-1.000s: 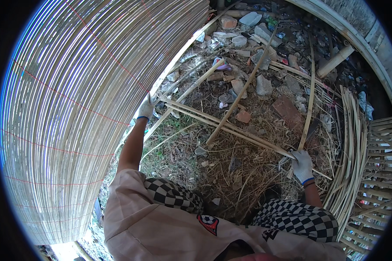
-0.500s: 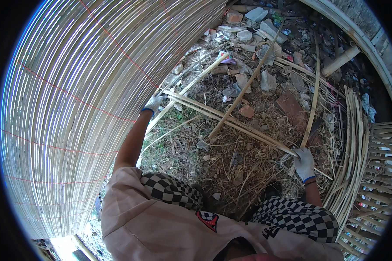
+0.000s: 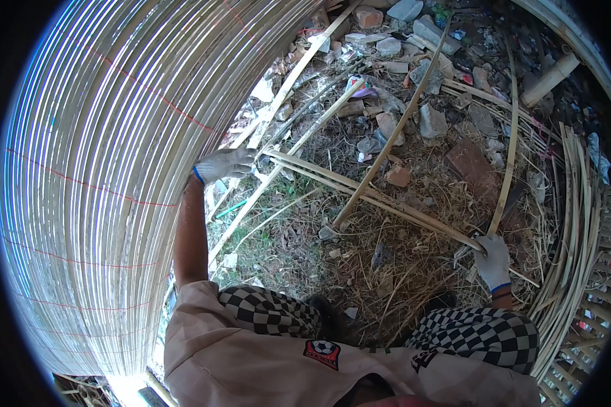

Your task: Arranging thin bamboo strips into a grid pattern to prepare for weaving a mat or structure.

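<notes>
My left hand (image 3: 225, 165), in a white glove with a blue cuff, lies with fingers stretched out along the lower edge of a large screen of bamboo slats (image 3: 102, 176) tied with red string. Just past its fingertips are the far ends of a few long bamboo strips (image 3: 360, 188), which slant across the ground. The near ends of these strips sit in my right hand (image 3: 493, 261), also gloved, its fingers closed round them. Another bamboo strip (image 3: 402, 129) crosses them, and a further strip (image 3: 511, 142) runs up from beside my right hand.
Broken bricks and stones (image 3: 433, 122) lie at the far side among litter. Dry grass and shavings (image 3: 387, 271) cover the ground before my knees. At the right rest a bundle of thin bamboo strips (image 3: 567, 237) and a slatted bamboo panel (image 3: 604, 285). A bamboo pole (image 3: 551, 80) juts in behind.
My left hand has come away from the strips' far ends, moving left with its fingers stretching out. The screen's edge has shifted left, showing more strips behind. My right hand keeps its hold.
</notes>
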Demonstrator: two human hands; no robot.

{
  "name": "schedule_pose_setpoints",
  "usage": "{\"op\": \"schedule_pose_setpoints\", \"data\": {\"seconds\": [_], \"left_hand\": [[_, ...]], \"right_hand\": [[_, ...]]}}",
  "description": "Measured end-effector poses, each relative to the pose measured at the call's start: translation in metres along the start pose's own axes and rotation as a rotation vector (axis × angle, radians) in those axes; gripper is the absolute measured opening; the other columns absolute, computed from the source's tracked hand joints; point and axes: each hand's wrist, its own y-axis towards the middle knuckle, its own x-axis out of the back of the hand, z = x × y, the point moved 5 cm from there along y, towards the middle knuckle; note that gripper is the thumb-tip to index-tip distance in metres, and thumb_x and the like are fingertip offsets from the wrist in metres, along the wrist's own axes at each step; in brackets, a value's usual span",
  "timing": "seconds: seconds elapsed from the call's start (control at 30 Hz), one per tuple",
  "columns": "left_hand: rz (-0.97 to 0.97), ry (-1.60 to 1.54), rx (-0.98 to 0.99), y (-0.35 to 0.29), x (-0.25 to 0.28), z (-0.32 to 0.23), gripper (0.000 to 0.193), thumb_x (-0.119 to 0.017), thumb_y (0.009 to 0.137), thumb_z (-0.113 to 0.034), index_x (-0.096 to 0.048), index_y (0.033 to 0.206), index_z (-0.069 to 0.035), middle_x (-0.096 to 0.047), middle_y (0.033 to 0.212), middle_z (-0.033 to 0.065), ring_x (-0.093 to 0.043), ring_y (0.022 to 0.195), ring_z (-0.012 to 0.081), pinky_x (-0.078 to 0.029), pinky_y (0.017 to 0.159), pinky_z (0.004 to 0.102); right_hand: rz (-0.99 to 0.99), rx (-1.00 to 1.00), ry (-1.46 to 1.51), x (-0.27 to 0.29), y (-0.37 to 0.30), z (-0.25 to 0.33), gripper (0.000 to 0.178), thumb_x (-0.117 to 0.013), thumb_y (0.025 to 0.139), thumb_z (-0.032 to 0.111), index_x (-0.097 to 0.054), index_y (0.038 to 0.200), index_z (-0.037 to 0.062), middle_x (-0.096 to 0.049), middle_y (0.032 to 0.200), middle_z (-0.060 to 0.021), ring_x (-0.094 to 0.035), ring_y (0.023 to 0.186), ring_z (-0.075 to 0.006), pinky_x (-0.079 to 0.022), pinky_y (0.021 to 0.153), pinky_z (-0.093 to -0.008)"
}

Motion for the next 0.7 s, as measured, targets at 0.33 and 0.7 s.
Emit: {"op": "schedule_pose_setpoints", "data": {"seconds": [0.33, 0.7], "left_hand": [[-0.35, 0.092, 0.125, -0.052, 0.049, -0.076, 0.11, -0.022, 0.088, -0.088, -0.013, 0.162, -0.008, -0.024, 0.161, 0.0319, -0.025, 0.15, 0.0467, -0.018, 0.124, 0.0586], [-0.816, 1.128, 0.445, -0.08, 0.113, -0.08, 0.078, -0.068, 0.09, -0.058, -0.053, 0.143, -0.002, -0.059, 0.14, 0.0237, -0.056, 0.131, 0.0369, -0.043, 0.112, 0.0444]], "right_hand": [[0.417, 0.038, 0.179, 0.035, 0.078, 0.022, 0.042, -0.088, 0.062, 0.027, -0.07, 0.095, 0.0081, -0.062, 0.09, -0.0086, -0.06, 0.09, -0.0293, -0.047, 0.08, -0.0428], [0.515, 0.099, 0.724, 0.011, 0.108, 0.05, 0.052, -0.083, 0.074, 0.012, -0.064, 0.122, 0.0063, -0.062, 0.093, -0.0071, -0.059, 0.073, -0.0171, -0.052, 0.071, -0.0322]]}}
